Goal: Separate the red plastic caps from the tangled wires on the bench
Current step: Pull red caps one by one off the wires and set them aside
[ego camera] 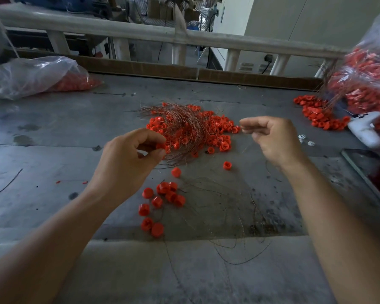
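**Caps vs wire: both hands pinching, main pile mid-bench**

- left hand [130,154]: thumb and forefinger pinch one red cap [161,146] at the near-left edge of the tangle; the other fingers are curled.
- right hand [270,137]: fingertips pressed together on a thin wire strand [247,132], raised just right of the pile.
- main pile [217,134]: small round red plastic caps, glossy and hollow, heaped mid-bench. A nest of fine coppery wires [184,121] lies over its left half.
- loose caps [162,198]: about a dozen on the near side between the forearms, some with thin strands at them.
- stray wires [239,238]: dark hair-thin loops running to the near edge.
- bench [53,132]: grey, scuffed and stained, with a cardboard strip [140,66] along the back.
- left bag [31,75]: clear crinkled plastic, lying far left, red caps inside.
- right bag [369,80]: clear plastic stuffed with red caps, wires sticking out. A second heap of caps [316,113] sits at its foot.
- white plastic object [364,128] lies beside that bag; can't tell what it is.
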`<state>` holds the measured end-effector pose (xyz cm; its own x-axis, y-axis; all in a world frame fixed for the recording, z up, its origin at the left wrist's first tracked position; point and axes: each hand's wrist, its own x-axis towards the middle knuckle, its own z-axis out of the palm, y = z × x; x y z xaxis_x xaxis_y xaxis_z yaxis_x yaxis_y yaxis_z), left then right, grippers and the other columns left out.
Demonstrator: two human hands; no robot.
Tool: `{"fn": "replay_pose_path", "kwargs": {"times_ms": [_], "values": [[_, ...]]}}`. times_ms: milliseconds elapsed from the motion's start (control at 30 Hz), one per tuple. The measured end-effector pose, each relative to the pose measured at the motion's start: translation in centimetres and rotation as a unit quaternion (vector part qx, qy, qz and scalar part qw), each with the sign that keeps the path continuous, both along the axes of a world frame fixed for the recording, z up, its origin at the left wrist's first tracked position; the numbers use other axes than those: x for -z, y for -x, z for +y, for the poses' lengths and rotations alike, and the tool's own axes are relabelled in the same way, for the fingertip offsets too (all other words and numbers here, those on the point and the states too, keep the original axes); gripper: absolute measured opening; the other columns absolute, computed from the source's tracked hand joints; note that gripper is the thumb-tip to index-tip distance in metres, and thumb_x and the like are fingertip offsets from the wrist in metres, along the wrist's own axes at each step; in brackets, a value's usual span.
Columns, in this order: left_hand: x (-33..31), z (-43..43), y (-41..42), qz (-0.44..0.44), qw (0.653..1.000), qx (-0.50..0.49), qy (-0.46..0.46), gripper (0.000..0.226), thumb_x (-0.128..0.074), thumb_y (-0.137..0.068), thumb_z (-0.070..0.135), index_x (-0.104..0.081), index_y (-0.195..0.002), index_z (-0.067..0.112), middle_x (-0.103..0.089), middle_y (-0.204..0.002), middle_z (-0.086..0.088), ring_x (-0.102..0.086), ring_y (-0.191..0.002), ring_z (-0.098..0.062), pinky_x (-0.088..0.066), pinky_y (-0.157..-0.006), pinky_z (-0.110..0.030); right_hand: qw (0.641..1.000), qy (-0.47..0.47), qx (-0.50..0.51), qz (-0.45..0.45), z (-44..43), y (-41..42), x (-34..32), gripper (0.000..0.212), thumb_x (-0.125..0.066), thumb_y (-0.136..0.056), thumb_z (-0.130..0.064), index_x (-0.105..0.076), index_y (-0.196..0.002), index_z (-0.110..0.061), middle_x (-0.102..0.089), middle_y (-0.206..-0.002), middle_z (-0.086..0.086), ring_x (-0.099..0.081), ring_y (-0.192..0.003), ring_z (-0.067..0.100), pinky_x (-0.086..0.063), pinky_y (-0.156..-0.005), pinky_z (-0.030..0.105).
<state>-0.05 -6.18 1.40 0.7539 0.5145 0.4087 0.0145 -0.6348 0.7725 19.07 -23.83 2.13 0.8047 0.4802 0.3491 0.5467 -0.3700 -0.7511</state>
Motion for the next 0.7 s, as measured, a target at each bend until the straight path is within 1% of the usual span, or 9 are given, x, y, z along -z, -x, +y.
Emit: {"fn": "replay_pose_path", "kwargs": {"times_ms": [67, 133, 233, 300, 367, 533, 600, 633, 700], "values": [[0.0, -0.1, 0.1, 0.0, 1.0, 0.005, 0.002, 0.037, -0.068, -0.078, 0.005, -0.059, -0.076, 0.041, -0.062, -0.075, 0.021, -0.059, -0.067, 0.011, -0.043, -0.064, -0.001, 0.999, -0.02, -0.024, -0.013, 0.0, 0.6, -0.4, 0.04, -0.055, -0.081, 0.012, -0.064, -0.098, -0.023, -0.063, -0.082, -0.014, -0.06, -0.077, -0.008, -0.046, -0.078, 0.006], [0.0, -0.1, 0.2, -0.003, 1.0, 0.009, 0.0, 0.038, -0.068, -0.078, 0.004, -0.059, -0.076, 0.041, -0.062, -0.075, 0.021, -0.059, -0.067, 0.01, -0.044, -0.065, -0.002, 0.999, -0.019, -0.033, -0.031, 0.0, 1.0, -0.6, 0.036, -0.061, -0.08, 0.007, -0.063, -0.097, -0.025, -0.062, -0.081, -0.017, -0.059, -0.075, -0.01, -0.046, -0.077, 0.006], [0.0, -0.1, 0.2, -0.002, 1.0, 0.012, -0.003, 0.038, -0.068, -0.078, 0.004, -0.059, -0.077, 0.04, -0.062, -0.076, 0.02, -0.06, -0.068, 0.01, -0.045, -0.066, -0.003, 0.999, -0.016, -0.034, -0.035, 0.1, 1.2, -0.6, 0.03, -0.063, -0.081, 0.003, -0.066, -0.101, -0.02, -0.062, -0.081, -0.018, -0.059, -0.074, -0.012, -0.046, -0.075, 0.005], [0.0, 0.0, 0.2, -0.002, 1.0, 0.012, -0.004, 0.038, -0.068, -0.077, 0.004, -0.059, -0.078, 0.041, -0.062, -0.077, 0.02, -0.06, -0.068, 0.009, -0.044, -0.066, -0.002, 0.999, -0.012, -0.029, -0.036, 0.1, 1.3, -0.6, 0.023, -0.063, -0.083, -0.002, -0.068, -0.102, -0.014, -0.062, -0.082, -0.017, -0.06, -0.076, -0.008, -0.045, -0.075, 0.005], [0.0, 0.0, 0.2, -0.001, 1.0, 0.014, -0.004, 0.038, -0.068, -0.077, 0.004, -0.059, -0.078, 0.041, -0.062, -0.077, 0.02, -0.06, -0.069, 0.008, -0.045, -0.067, -0.003, 0.999, -0.014, -0.025, -0.041, 0.1, 1.4, -0.6, 0.021, -0.064, -0.083, -0.006, -0.068, -0.102, -0.014, -0.062, -0.081, -0.017, -0.06, -0.076, -0.006, -0.045, -0.073, 0.004], [0.0, -0.1, 0.2, 0.0, 1.0, 0.022, -0.014, 0.039, -0.068, -0.078, 0.004, -0.058, -0.077, 0.042, -0.062, -0.078, 0.019, -0.059, -0.07, 0.008, -0.045, -0.067, -0.003, 0.998, 0.006, 0.0, -0.057, 0.1, 1.0, -0.3, 0.016, -0.067, -0.081, -0.007, -0.07, -0.095, -0.012, -0.06, -0.072, -0.018, -0.055, -0.062, -0.009, -0.042, -0.065, 0.002], [0.0, -0.1, 0.2, 0.0, 1.0, 0.023, -0.016, 0.039, -0.068, -0.078, 0.004, -0.058, -0.076, 0.042, -0.062, -0.077, 0.019, -0.059, -0.071, 0.008, -0.045, -0.067, -0.003, 0.995, 0.035, 0.042, -0.08, -0.1, 0.6, -0.2, 0.013, -0.066, -0.081, -0.008, -0.072, -0.093, -0.011, -0.061, -0.071, -0.013, -0.053, -0.06, -0.007, -0.037, -0.061, 0.0], [0.0, -0.2, 0.2, 0.0, 1.0, 0.024, -0.016, 0.039, -0.068, -0.078, 0.004, -0.058, -0.076, 0.042, -0.062, -0.077, 0.019, -0.059, -0.071, 0.008, -0.045, -0.067, -0.003, 0.993, 0.054, 0.066, -0.084, -0.3, 0.3, -0.1, 0.013, -0.065, -0.082, -0.008, -0.072, -0.092, -0.011, -0.064, -0.074, -0.008, -0.054, -0.063, -0.004, -0.037, -0.062, 0.001], [0.0, -0.2, 0.2, -0.001, 1.0, 0.026, -0.014, 0.039, -0.068, -0.078, 0.005, -0.058, -0.077, 0.042, -0.062, -0.078, 0.019, -0.059, -0.071, 0.008, -0.045, -0.067, -0.003, 0.986, 0.099, 0.107, -0.075, -0.8, -0.2, -0.1, 0.014, -0.063, -0.083, -0.01, -0.071, -0.095, -0.011, -0.07, -0.09, 0.002, -0.061, -0.079, 0.01, -0.042, -0.073, 0.014]]}}
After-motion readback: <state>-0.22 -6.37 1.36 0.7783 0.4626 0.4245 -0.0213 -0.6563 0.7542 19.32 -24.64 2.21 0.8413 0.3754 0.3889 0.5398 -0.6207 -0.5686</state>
